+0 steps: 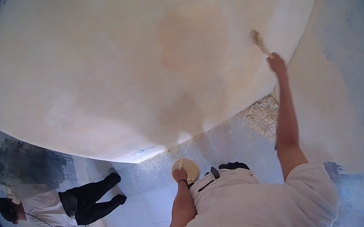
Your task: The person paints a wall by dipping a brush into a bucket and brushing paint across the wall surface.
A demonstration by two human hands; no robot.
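Note:
My right hand (277,63), at the end of a raised arm, grips the handle of a paintbrush (257,39). The bristles are at the surface of a large pale wall (128,69); whether they touch it I cannot tell. Low at my waist, my left hand (179,174) holds a round bucket (191,167) by what looks like its handle. Something cream-coloured shows in the bucket. Beige and pinkish patches mottle the wall in front of me.
A co-worker (46,210) stands to the left beside a wall with a dark patch (30,162). Rubble (261,116) lies in the corner by the wall's foot. Splashes mark the tiled floor (152,176). An adjoining wall (326,108) rises close on my right.

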